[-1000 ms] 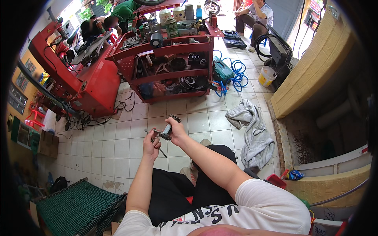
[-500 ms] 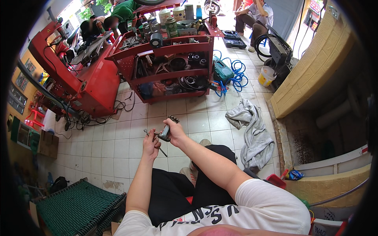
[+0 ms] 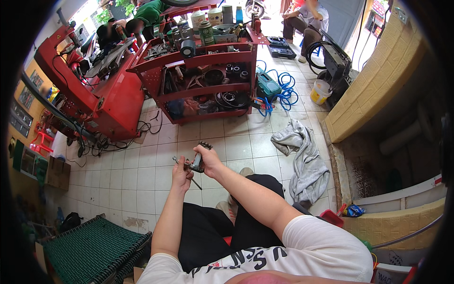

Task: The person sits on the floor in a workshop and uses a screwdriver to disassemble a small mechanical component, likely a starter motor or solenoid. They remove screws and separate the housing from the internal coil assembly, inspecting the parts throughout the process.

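Both my hands are close together over the tiled floor, in front of my knees. My left hand (image 3: 181, 177) is closed round a long thin metal rod (image 3: 196, 183), which slants down to the right and shows a thicker end above my fingers. My right hand (image 3: 211, 161) grips a grey metal part (image 3: 197, 161) with a dark, toothed edge at its far end. The near end of this part reaches my left fingertips. My fingers hide where the two pieces meet, so I cannot tell whether they are joined.
Ahead stands a red tool cart (image 3: 203, 97) loaded with bottles and parts. A grey cloth (image 3: 302, 161) lies on the floor to the right. A green woven seat (image 3: 94, 248) is at lower left. Beyond the cart are a teal case (image 3: 267, 85), a blue hose (image 3: 287, 87) and other people.
My right hand has turned the grey metal part slightly and shifted a little left. My left hand and the rod have barely moved.
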`<act>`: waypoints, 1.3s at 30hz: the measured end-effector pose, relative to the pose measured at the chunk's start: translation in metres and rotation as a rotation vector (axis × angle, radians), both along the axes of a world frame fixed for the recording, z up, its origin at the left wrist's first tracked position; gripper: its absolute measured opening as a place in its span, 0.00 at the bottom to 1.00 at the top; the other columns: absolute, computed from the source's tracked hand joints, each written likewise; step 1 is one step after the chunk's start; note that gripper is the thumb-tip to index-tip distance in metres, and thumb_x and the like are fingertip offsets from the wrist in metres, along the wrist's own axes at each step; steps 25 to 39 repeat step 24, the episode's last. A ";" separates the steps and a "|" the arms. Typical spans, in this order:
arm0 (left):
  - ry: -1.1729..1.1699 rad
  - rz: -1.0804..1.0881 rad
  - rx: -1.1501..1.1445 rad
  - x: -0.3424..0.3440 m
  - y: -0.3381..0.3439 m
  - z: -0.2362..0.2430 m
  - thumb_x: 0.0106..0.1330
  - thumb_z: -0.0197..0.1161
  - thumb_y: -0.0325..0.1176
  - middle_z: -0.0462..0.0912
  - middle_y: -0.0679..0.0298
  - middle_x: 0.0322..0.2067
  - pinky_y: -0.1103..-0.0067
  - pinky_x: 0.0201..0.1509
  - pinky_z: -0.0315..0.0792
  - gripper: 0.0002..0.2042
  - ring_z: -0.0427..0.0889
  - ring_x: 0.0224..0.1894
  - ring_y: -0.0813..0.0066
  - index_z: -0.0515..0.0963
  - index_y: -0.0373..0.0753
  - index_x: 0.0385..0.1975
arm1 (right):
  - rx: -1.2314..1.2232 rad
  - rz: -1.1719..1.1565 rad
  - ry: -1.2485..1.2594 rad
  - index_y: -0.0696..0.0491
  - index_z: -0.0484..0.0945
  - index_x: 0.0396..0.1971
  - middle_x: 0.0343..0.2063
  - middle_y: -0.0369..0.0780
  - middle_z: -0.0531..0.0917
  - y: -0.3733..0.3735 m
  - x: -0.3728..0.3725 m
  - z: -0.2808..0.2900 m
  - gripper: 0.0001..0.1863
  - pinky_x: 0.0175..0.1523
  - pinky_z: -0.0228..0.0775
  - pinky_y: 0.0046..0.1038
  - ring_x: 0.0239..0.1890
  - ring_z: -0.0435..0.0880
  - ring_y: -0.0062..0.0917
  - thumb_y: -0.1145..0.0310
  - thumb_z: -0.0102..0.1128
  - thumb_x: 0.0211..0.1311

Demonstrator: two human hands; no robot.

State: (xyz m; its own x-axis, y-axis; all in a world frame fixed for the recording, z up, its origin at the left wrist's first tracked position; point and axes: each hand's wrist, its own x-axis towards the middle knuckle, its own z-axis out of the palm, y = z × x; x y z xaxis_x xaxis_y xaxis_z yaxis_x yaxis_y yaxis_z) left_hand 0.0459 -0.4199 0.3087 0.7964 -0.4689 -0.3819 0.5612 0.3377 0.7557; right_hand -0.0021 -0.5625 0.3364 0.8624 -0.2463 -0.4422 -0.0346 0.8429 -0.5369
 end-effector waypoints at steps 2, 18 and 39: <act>0.009 0.020 0.041 -0.001 0.001 -0.002 0.66 0.67 0.48 0.77 0.69 0.25 0.89 0.16 0.56 0.16 0.66 0.17 0.88 0.70 0.45 0.30 | -0.018 0.012 0.013 0.53 0.74 0.31 0.21 0.37 0.75 0.002 0.000 0.001 0.08 0.32 0.77 0.33 0.21 0.79 0.28 0.68 0.63 0.58; -0.034 0.027 0.121 0.000 0.001 -0.008 0.68 0.60 0.58 0.75 0.68 0.24 0.87 0.15 0.52 0.21 0.59 0.13 0.88 0.70 0.45 0.31 | -0.225 -0.008 0.020 0.52 0.71 0.32 0.25 0.36 0.74 0.006 0.005 -0.014 0.12 0.29 0.77 0.33 0.23 0.78 0.26 0.67 0.66 0.54; -0.040 -0.090 -0.062 0.003 0.002 -0.007 0.70 0.59 0.54 0.79 0.68 0.42 0.89 0.17 0.52 0.22 0.57 0.15 0.90 0.73 0.41 0.48 | -0.002 -0.090 -0.012 0.52 0.72 0.30 0.23 0.36 0.74 -0.005 0.003 -0.008 0.10 0.32 0.78 0.33 0.23 0.77 0.25 0.67 0.65 0.55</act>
